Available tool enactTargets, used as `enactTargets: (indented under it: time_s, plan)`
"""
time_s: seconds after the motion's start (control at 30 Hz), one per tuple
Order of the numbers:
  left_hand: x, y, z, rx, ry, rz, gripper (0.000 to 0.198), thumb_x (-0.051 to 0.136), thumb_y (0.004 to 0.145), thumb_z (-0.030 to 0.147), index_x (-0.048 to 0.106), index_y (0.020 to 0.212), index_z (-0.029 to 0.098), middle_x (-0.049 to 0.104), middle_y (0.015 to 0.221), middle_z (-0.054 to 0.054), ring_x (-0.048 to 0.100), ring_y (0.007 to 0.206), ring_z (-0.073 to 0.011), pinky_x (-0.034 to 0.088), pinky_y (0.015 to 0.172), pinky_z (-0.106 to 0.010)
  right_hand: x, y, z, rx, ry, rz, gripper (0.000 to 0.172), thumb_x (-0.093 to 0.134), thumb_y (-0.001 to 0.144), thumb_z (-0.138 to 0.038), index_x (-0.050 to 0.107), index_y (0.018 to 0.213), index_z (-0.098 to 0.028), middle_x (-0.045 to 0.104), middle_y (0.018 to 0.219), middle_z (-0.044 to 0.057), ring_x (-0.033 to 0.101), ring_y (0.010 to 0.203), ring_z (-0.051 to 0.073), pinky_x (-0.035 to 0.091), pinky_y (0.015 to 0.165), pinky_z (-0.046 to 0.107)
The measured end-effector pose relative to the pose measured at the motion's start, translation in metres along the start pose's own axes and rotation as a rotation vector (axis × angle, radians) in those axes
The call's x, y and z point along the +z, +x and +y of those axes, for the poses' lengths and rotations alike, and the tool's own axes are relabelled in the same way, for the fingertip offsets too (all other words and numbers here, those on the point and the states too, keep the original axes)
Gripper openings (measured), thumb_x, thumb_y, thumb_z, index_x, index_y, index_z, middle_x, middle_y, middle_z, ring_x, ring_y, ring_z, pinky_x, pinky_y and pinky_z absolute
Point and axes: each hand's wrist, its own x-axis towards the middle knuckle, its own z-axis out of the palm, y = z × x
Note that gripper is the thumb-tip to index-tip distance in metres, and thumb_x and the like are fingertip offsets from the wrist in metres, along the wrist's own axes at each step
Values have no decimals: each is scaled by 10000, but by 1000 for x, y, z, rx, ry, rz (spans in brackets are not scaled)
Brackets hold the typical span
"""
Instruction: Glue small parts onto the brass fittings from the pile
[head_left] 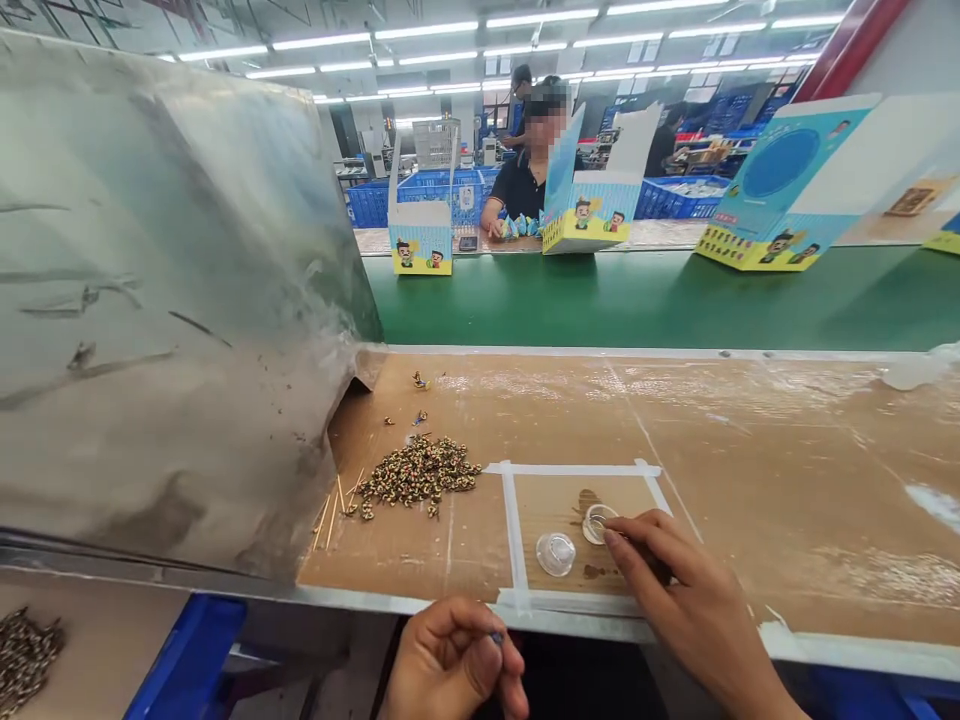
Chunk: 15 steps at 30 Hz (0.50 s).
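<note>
My left hand [457,660] is in front of the bench edge, thumb and fingers closed around a tiny bluish piece [496,637]. At the rim of a small round clear cup [599,524], my right hand [686,590] has its thumb and index finger pinched together. A second clear plastic cup [556,554] stands just left of it. Both cups are inside a rectangle of white tape [574,469] on the brown bench. Left of the tape lies a heap of small dark-and-gold pieces [420,470].
Thin wooden sticks [330,515] lie beside a large metal panel [165,300] at left. Beyond the bench runs a green belt [525,305] with open printed boxes [592,215]. A person [525,175] sits across it.
</note>
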Motion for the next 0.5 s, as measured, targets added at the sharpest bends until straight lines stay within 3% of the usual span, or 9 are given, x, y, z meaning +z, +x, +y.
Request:
enactTargets:
  time_s: [0.27,0.37,0.43,0.5]
  plan:
    - [0,0,-6,50,15,11,283,991,734,331,780,816,161,818,788,-44,748,625,-132,570,566,-211,-4,-10,2,37,-33,37,256,633,1023,-473,782,983,-269,713,895,25,691,748,209,539,685,292]
    - [1,-1,-10,72,26,14,292,977,758,333,751,822,159,833,814,-61,785,726,-169,593,636,-237,-5,-18,-9,204,-89,193,277,639,1011,-499,750,976,-248,741,868,46,706,751,239,547,664,307]
    - [3,-1,-13,99,43,-3,313,959,783,361,721,831,163,854,875,-87,803,806,-192,614,738,-279,-1,-29,-25,371,49,325,299,635,1013,-531,700,940,-248,665,682,6,631,586,206,505,548,292]
    - [6,-2,-17,107,72,-31,335,937,808,396,694,850,169,866,939,-118,814,864,-212,613,825,-318,9,-41,-47,451,386,362,282,616,1031,-526,637,933,-262,544,550,-51,512,447,164,422,437,260]
